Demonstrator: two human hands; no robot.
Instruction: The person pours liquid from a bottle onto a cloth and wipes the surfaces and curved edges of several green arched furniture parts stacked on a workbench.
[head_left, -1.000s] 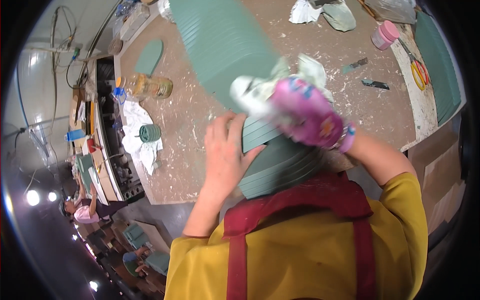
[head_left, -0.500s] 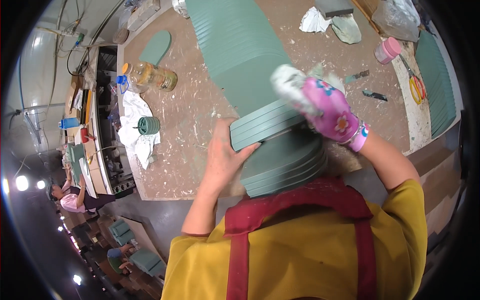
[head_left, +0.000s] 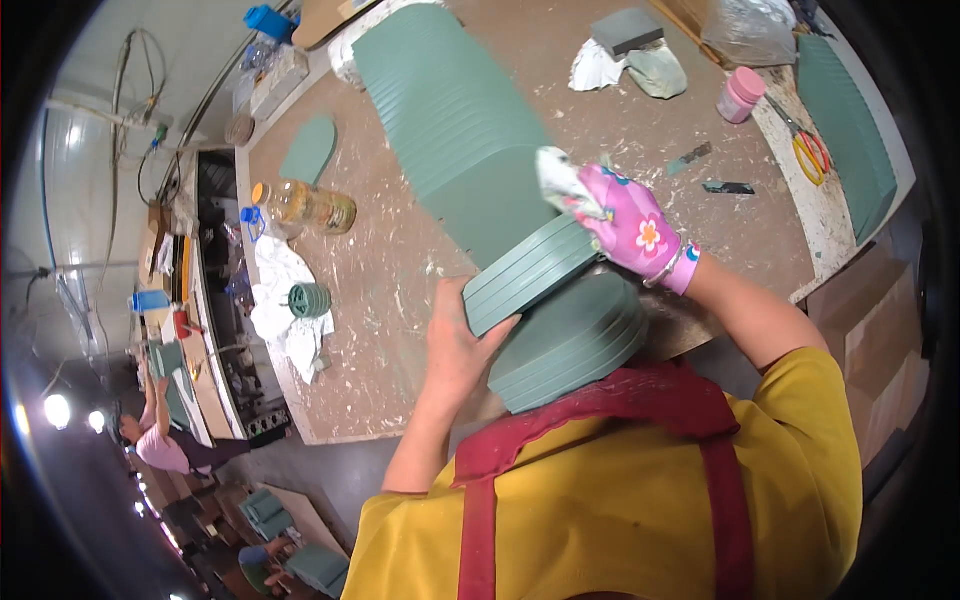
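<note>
My bare left hand (head_left: 455, 335) grips the left end of a stack of flat green sheets (head_left: 530, 275), thumb near me and fingers on the far side. The stack is held on edge, slanting up to the right, its layered edges facing up. My right hand (head_left: 640, 230), in a pink flowered glove, closes round a crumpled whitish rag (head_left: 560, 185) at the stack's right end. Just nearer me, by my apron, lies another stack of round-ended green sheets (head_left: 570, 350). Beyond my hands a long row of overlapping green sheets (head_left: 450, 110) stretches away to the upper left.
On the stained brown table (head_left: 390, 270) are a bottle with yellowish contents (head_left: 315, 208), a white cloth (head_left: 285, 270) with a green coil (head_left: 309, 300), a pink jar (head_left: 740, 95), scissors (head_left: 808, 150) and a dark blade (head_left: 729, 188). A co-worker (head_left: 165, 445) stands at the left.
My right hand and the rag have moved slightly left and nearer the stack; the rag's blur has lessened. The held stack slants more steeply. The whole view has shifted and turned somewhat.
</note>
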